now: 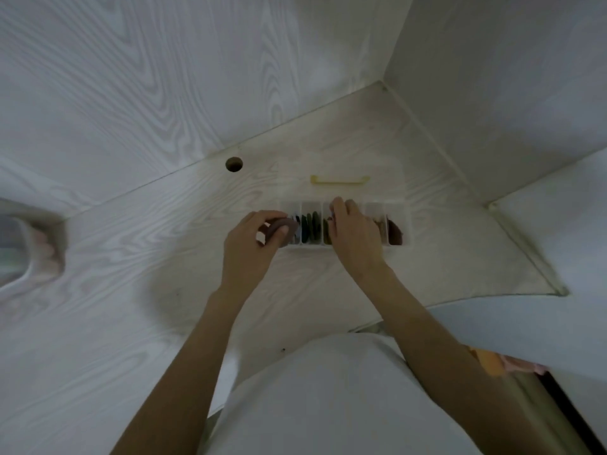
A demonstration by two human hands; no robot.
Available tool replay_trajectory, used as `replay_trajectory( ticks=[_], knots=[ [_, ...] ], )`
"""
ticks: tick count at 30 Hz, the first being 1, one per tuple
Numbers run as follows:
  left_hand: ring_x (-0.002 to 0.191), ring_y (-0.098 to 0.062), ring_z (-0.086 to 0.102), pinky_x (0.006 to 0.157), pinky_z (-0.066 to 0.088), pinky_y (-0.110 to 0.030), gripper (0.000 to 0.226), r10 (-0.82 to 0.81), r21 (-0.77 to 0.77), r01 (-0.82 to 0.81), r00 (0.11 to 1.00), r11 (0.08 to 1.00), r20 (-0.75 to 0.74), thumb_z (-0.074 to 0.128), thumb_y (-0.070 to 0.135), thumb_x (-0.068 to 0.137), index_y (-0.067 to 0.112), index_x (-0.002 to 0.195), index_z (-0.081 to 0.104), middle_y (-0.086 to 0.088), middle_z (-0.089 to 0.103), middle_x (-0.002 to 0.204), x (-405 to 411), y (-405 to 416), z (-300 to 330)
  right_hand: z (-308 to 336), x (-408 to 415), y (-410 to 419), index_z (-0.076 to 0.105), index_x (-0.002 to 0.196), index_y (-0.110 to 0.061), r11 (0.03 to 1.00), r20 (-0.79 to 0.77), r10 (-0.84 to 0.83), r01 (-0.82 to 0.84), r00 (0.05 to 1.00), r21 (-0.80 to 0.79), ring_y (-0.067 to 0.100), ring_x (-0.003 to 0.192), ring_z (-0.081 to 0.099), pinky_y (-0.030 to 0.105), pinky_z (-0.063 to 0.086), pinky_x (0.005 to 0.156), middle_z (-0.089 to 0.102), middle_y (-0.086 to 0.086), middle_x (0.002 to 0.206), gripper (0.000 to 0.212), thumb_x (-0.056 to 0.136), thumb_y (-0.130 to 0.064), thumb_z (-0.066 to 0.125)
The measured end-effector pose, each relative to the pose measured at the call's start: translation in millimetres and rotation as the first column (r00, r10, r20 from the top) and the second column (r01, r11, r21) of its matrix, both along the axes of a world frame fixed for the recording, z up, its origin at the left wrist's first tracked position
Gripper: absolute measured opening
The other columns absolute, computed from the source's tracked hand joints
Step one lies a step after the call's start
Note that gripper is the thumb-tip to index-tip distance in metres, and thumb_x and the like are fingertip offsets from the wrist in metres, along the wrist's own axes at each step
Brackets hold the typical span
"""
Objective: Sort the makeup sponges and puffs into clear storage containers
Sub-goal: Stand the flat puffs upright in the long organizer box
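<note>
From the head view, a clear divided storage container [343, 246] sits a little right of the frame's centre on the pale wood-grain tabletop [131, 257], its lid open behind it with a yellow handle [340, 180] showing at the far edge. The left hand [253, 247] holds a round brownish puff [279, 232] at the container's left end, thumb and fingers curled round its rim, so this grip is closed on the puff. The right hand [353, 234] reaches into the middle compartments with its fingers bent down among the contents; whether that grip pinches anything cannot be told, since the fingertips are hidden. Green puffs [310, 226] stand on edge in the second compartment from the left, and a dark brown puff [394, 232] fills the rightmost one. Judging by their look, these pieces should be very light, soft and compressible, not fragile and hardly slippery; holding one by the rim between thumb and fingertips seems best, so it slides in edgewise beside its neighbours. The thin container may shift if pushed. A round cable hole [234, 164] lies in the tabletop at upper centre-left. No brand, label or writing can be read anywhere.
</note>
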State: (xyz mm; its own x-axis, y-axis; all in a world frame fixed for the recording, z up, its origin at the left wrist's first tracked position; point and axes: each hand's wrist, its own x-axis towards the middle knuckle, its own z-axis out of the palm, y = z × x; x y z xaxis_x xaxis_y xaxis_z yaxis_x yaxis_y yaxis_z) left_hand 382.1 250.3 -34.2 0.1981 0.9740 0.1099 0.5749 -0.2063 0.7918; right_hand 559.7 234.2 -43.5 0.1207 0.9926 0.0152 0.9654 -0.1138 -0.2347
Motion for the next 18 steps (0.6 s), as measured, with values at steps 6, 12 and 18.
replay_trajectory(
  ticks=[6, 12, 18],
  knots=[
    [0.083, 0.003, 0.055, 0.064, 0.047, -0.01, 0.02, 0.055, -0.103, -0.048, 0.996, 0.994, 0.064, 0.064, 0.013, 0.085, 0.02, 0.104, 0.064, 0.007, 0.063, 0.1, -4, -12, -9, -1, 3, -4, 0.067, 0.097, -0.011, 0.997, 0.01, -0.049, 0.05, 0.999, -0.064, 0.024, 0.09, 0.054, 0.029, 0.035, 0.061, 0.052, 0.009, 0.104, 0.024, 0.094, -0.028, 0.049],
    [0.092, -0.006, 0.057, 0.07, 0.056, -0.027, 0.021, 0.056, -0.135, -0.031, 0.981, 0.99, 0.186, 0.061, 0.012, 0.087, 0.021, 0.106, 0.062, 0.005, 0.061, 0.102, 21, -6, 4, 8, 24, -24, 0.07, 0.101, -0.013, 0.993, -0.32, -0.083, 0.106, 0.944, 0.054, 0.019, 0.071, 0.056, 0.028, 0.043, 0.061, 0.058, 0.006, 0.095, 0.02, 0.092, -0.022, 0.055],
    [0.091, -0.016, 0.057, 0.076, 0.054, -0.028, 0.025, -0.295, 0.024, 0.294, 0.953, 0.955, 0.066, 0.059, 0.012, 0.088, 0.016, 0.113, 0.062, -0.006, 0.059, 0.108, 78, 16, 22, 5, 84, -77, 0.069, 0.103, -0.014, 0.905, -0.429, -0.302, 0.397, 0.852, 0.151, 0.014, 0.079, 0.057, 0.01, 0.036, 0.067, 0.06, 0.001, 0.097, 0.018, 0.087, -0.009, 0.06]
  ],
)
